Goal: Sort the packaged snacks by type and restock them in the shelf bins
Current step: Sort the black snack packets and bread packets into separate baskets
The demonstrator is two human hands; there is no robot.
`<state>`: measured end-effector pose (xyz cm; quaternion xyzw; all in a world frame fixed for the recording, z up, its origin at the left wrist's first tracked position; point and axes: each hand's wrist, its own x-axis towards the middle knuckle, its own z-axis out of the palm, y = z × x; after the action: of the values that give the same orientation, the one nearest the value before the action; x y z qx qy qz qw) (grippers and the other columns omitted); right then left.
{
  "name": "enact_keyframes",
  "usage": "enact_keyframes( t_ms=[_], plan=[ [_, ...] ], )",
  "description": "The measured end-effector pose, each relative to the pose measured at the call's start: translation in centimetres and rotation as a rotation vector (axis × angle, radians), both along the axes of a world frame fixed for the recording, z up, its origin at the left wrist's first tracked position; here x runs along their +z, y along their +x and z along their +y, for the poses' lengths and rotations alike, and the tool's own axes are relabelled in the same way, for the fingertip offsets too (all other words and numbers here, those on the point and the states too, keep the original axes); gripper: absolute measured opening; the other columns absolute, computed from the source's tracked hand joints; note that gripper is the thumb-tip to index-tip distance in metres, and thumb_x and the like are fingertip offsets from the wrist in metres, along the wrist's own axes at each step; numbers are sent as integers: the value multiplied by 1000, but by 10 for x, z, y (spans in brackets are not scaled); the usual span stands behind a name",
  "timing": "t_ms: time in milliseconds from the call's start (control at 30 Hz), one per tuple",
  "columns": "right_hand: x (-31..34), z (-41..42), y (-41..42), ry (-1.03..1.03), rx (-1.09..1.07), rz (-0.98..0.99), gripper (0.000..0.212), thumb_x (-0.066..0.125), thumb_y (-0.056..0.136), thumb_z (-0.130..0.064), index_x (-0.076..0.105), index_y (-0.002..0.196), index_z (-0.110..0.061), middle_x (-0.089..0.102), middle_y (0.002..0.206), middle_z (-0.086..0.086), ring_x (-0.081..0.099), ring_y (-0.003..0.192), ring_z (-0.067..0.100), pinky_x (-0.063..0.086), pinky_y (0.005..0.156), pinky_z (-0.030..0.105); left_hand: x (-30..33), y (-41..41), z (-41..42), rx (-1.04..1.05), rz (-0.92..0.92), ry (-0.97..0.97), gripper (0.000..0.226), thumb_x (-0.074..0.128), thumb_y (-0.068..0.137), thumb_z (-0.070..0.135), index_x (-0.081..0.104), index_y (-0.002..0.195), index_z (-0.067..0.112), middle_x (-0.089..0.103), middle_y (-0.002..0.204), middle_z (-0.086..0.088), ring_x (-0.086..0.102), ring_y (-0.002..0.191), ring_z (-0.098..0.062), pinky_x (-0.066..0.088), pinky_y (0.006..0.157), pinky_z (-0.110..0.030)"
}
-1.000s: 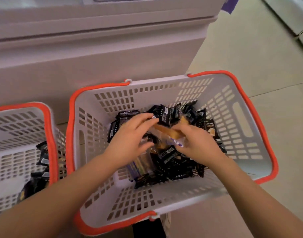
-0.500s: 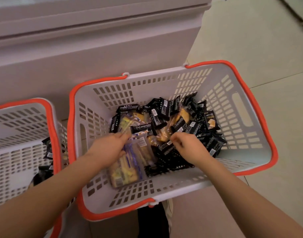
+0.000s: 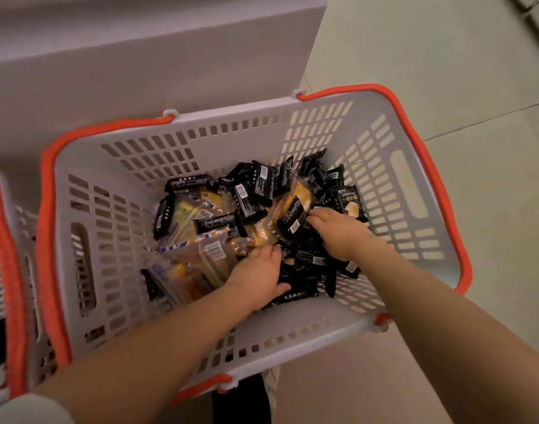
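A white basket (image 3: 393, 166) with an orange rim holds a mixed heap of snacks. Several small black packets (image 3: 262, 182) lie at the back and right. Clear packets of yellow cakes (image 3: 201, 258) are piled at the left and middle. My left hand (image 3: 256, 280) reaches into the heap where the clear and black packets meet; its fingertips are buried, so its grasp is hidden. My right hand (image 3: 338, 234) lies flat on the black packets, fingertips touching one black packet (image 3: 292, 217) that rests on a cake packet.
A second orange-rimmed basket (image 3: 5, 270) stands at the left edge with dark packets inside. A grey cabinet base (image 3: 140, 71) rises right behind both baskets. Pale tiled floor (image 3: 445, 87) extends to the right. A dark shoe or trouser leg (image 3: 240, 399) shows below the basket.
My left hand carried clear cake packets to the basket's left side, then returned to the middle of the heap. My right hand moved further back onto the black packets.
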<state>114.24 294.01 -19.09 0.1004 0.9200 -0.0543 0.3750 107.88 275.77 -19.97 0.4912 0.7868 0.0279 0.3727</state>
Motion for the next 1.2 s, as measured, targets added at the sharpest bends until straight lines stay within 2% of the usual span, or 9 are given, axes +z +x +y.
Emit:
enact_keyframes(
  t_ms=[100,200,367,567,800,900,1033,1133,1200],
  plan=[
    [-8,9,4,61,75,-2,78,57,87,-10,9,149,-16,2,158,5,1,145,23,19,114,39,-9,1,5,2,7,-21,97,61,78,58,13,146,9,27,148,-11,28,135,-25,31,110,-37],
    [-17,9,7,127,116,69,73,53,89,-7,12,148,-16,8,157,6,6,145,25,19,114,38,-15,-2,9,-68,16,-56,109,67,70,61,11,147,9,25,150,-10,26,136,-25,31,109,-37],
    [-20,11,0,164,123,145,66,60,86,-17,24,142,-16,28,148,7,28,133,26,33,103,37,-17,-8,13,-97,49,-44,80,68,78,38,26,140,11,39,138,-9,39,125,-24,45,92,-38],
    [-23,7,0,154,54,217,57,57,89,-35,32,136,-15,42,137,7,38,124,26,35,94,37,-20,-25,-6,-20,52,121,42,55,87,39,43,121,18,52,120,-1,51,106,-17,43,72,-25],
    [-3,18,-2,-25,-119,243,53,64,80,-45,42,120,-17,59,110,4,53,103,25,44,88,45,-24,-12,-11,-35,100,104,65,57,85,43,30,137,15,45,133,-4,43,120,-19,43,90,-31],
    [8,16,1,-162,-276,307,56,66,81,-41,40,123,-16,61,94,0,57,82,19,44,71,34,-24,-5,-9,-63,155,39,77,64,82,41,24,140,11,41,136,-6,41,123,-21,40,97,-33],
    [19,7,12,-328,-601,428,61,69,78,-41,37,124,-17,57,82,-11,52,65,-1,39,47,13,-19,-6,-6,-42,185,12,51,59,87,21,35,131,11,47,128,-8,47,114,-23,46,83,-33],
    [26,-4,20,-419,-879,528,66,69,77,-46,38,128,-18,55,98,-12,54,81,1,45,64,11,-8,-18,-8,-12,142,32,35,52,90,19,43,123,11,54,119,-8,52,106,-24,49,76,-34],
    [31,-16,24,-557,-1096,564,59,69,75,-49,46,123,-24,59,112,-9,58,102,14,50,84,30,6,-28,-16,42,102,76,39,51,90,26,43,125,12,57,116,-9,55,102,-23,51,76,-34]
  ],
)
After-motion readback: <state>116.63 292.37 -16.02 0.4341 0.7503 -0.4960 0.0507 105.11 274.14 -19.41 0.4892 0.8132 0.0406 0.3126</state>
